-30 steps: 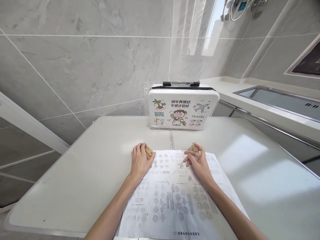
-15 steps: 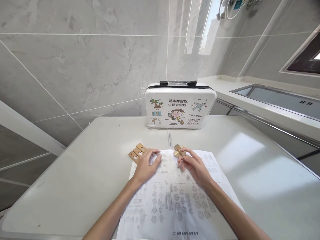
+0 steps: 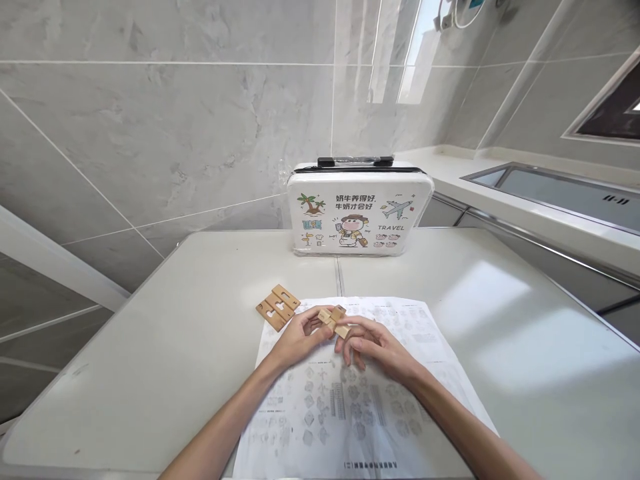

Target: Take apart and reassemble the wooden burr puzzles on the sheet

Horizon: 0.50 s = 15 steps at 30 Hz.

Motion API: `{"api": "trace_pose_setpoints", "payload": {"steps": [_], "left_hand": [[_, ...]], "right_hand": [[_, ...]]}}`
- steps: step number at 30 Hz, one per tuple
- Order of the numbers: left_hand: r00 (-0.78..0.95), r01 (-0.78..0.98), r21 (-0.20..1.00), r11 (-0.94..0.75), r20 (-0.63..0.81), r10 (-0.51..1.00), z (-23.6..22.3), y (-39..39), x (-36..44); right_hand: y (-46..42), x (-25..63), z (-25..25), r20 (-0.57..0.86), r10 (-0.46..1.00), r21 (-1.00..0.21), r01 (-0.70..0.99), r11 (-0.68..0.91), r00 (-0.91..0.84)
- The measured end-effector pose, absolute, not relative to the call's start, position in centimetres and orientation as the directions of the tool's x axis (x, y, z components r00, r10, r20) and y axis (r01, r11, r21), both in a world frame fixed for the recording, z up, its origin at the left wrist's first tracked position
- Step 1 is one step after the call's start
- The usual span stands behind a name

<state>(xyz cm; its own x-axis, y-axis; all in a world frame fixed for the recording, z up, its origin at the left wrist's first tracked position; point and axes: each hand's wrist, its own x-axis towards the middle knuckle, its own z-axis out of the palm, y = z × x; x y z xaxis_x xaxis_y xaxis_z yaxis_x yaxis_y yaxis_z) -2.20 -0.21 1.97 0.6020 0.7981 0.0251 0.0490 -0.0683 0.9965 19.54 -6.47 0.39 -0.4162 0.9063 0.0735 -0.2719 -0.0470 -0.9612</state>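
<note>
A small cross-shaped wooden interlocking puzzle (image 3: 333, 319) is up between both hands, above the printed sheet. My left hand (image 3: 305, 339) grips its left side, thumb at the front and fingers behind. Close against its right end is my right hand (image 3: 374, 345), fingers loosely bent and apart; whether a fingertip touches the wood I cannot tell. Notched flat wooden puzzle pieces (image 3: 278, 307) lie side by side just beyond my left hand, bearing small dark marks. Under both forearms spreads the white instruction sheet (image 3: 350, 413), covered in small diagrams and print.
A white carrying case (image 3: 360, 213) with cartoon prints and a black handle stands at the back of the white folding table (image 3: 150, 360). The table's seam runs toward the case. To the right is a counter (image 3: 530, 207) with a sink; a tiled wall rises behind.
The cross-shaped puzzle has moved left and nearer, from my right hand into my left hand's grip. My right hand has followed leftward, its fingers loosened.
</note>
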Motion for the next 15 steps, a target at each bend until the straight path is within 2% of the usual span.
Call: {"api": "trace_pose_setpoints", "payload": {"steps": [3, 6, 11, 15], "left_hand": [[0.525, -0.041, 0.999, 0.011, 0.012, 0.851, 1.1, 0.2, -2.3], [0.526, -0.096, 0.995, 0.038, 0.019, 0.85, 0.8, 0.3, -2.4], [0.604, -0.11, 0.994, 0.028, 0.044, 0.796, 0.7, 0.1, -2.2], [0.624, -0.125, 0.992, 0.026, 0.058, 0.779, 0.6, 0.0, -2.1]], "right_hand": [[-6.4, 19.5, 0.5, 0.044, 0.932, -0.959, -0.277, -0.062, -0.359], [-6.2, 19.4, 0.5, 0.012, 0.944, -0.966, -0.246, -0.074, -0.331], [-6.3, 19.4, 1.0, -0.053, 0.899, -0.992, -0.084, -0.099, -0.434], [-6.3, 19.4, 1.1, -0.063, 0.889, -0.994, -0.051, -0.097, -0.453]]}}
